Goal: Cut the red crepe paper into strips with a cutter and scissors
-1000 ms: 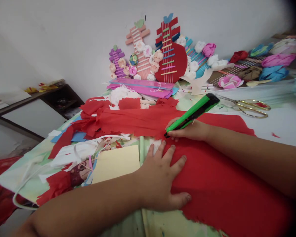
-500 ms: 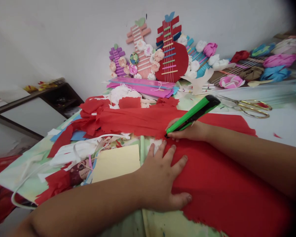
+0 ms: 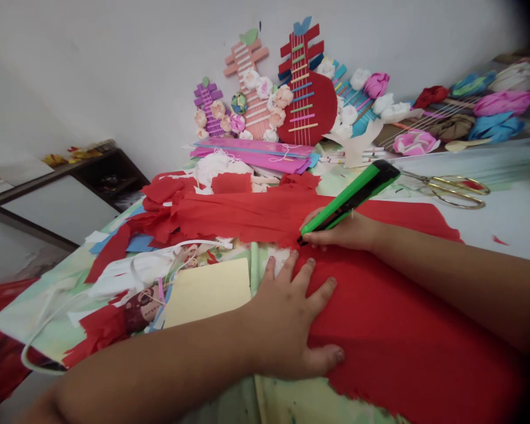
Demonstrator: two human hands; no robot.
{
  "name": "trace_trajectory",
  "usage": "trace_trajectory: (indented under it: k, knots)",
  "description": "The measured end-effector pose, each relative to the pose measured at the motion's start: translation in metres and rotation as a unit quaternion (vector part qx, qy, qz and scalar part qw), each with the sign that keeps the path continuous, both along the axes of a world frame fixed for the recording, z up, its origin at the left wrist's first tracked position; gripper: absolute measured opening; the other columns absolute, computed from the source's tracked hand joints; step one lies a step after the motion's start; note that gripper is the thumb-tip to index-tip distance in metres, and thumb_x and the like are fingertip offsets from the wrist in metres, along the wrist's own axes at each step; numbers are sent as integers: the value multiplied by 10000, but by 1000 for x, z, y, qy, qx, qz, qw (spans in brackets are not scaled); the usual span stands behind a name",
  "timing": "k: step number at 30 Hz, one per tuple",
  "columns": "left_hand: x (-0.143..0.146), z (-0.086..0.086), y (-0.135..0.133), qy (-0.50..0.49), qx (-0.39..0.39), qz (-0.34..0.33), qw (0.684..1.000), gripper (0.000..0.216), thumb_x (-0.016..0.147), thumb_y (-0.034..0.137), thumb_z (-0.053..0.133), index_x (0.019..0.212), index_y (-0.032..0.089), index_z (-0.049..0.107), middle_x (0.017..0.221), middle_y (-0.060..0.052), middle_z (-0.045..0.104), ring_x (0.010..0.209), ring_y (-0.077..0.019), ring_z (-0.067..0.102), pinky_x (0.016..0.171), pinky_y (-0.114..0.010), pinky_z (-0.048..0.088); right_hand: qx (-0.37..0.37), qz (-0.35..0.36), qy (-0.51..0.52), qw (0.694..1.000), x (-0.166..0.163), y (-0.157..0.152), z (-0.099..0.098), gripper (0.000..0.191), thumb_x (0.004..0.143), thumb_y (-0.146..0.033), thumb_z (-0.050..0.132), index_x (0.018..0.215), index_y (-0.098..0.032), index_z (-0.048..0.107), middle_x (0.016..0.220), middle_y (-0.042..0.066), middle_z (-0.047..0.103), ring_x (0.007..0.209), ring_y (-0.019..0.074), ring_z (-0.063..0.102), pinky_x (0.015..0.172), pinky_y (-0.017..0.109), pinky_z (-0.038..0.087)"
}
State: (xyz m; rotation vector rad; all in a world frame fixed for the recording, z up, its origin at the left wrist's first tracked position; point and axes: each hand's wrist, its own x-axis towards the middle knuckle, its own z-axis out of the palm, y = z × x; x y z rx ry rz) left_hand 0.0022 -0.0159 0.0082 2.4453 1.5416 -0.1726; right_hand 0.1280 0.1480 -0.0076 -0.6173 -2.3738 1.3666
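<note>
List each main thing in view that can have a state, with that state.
Left hand: palm down, fingers spread
Right hand: closed, gripping
Green tool: held, tilted
Near red sheet: spread out, ragged-edged
Far red sheet: crumpled at its left end
Gold-handled scissors: lying down, unheld
Cream sheet: lying flat
Red instrument model: standing upright

Work table point(image 3: 291, 400) under a green-and-white cover; surface heavily littered.
Large red sheet point(image 3: 406, 335) spread flat at near right, edge ragged; red strip point(image 3: 242, 215) across the middle, crumpled at its left end; any join between the two is hidden. Pale yellow paper point(image 3: 212, 291) left of the large sheet; torn red scrap point(image 3: 99, 330) further left. Gold-handled scissors point(image 3: 430, 184) at far right. Magenta sheets point(image 3: 265, 158) toward the rear, white tangle point(image 3: 216, 168) just in front.
</note>
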Motion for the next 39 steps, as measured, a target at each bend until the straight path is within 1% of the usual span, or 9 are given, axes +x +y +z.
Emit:
trace_trajectory:
  k: [8,14,18,20,21,24,26,33,39]
  knots:
    - [0,1,0,-1,4,4,1000,806,742,685,325,1389,216,223,1413,-229,182,1271,-461,55,945,-662,67,13,8,-2,1000,-2,1,-1,194,722,-354,558,706,-160,560,577,-26,562,510,77,529,496,204,441]
    - [0,0,1,0,11,2,1000,805,743,685,314,1388,210,229,1406,-240,184,1269,-464,53,950,-654,61,42,44,-21,998,-2,4,-6,229,741,-401,540,716,-174,554,579,-30,555,541,80,528,528,202,442]
    - [1,3,1,12,-8,8,1000,795,748,669,335,1388,210,228,1407,-231,192,1274,-456,51,954,-652,62,80,39,-4,996,-3,2,-5,203,713,-382,563,729,-179,569,726,-10,605,672,97,559,631,214,452]
    - [3,7,1,15,-14,9,1000,796,747,668,345,1388,211,230,1411,-226,188,1274,-455,46,954,-653,63,79,23,2,997,-3,1,-3,201,695,-375,577,736,-178,576,768,-3,615,703,105,562,662,223,449]
    - [3,9,1,16,-18,11,1000,795,747,665,350,1387,210,232,1412,-225,182,1274,-456,48,955,-652,67,71,15,-3,997,-2,0,-3,207,694,-379,576,735,-176,577,735,-6,609,672,103,557,643,225,446]
    - [5,14,1,19,-37,14,999,785,752,649,371,1386,205,238,1418,-221,165,1272,-459,59,959,-648,83,43,-5,-25,999,0,1,-1,233,715,-400,551,698,-169,564,582,-29,544,509,78,496,521,218,415]
    - [5,17,1,19,-43,14,999,782,756,643,377,1387,202,237,1420,-217,161,1272,-460,55,958,-650,85,34,-12,-30,999,1,2,0,247,722,-405,541,665,-165,552,539,-36,519,460,67,463,478,212,393]
    - [5,17,2,17,-44,11,999,784,759,647,373,1390,207,225,1425,-207,156,1274,-458,51,955,-657,75,13,-13,-27,999,2,0,2,250,707,-405,561,685,-155,565,562,-26,539,477,70,475,486,215,402]
    - [5,16,2,17,-41,12,999,784,762,649,359,1393,208,212,1424,-211,155,1275,-455,28,955,-655,68,48,7,-34,998,0,-1,3,193,711,-361,558,700,-168,552,573,-33,529,493,71,473,501,219,396]
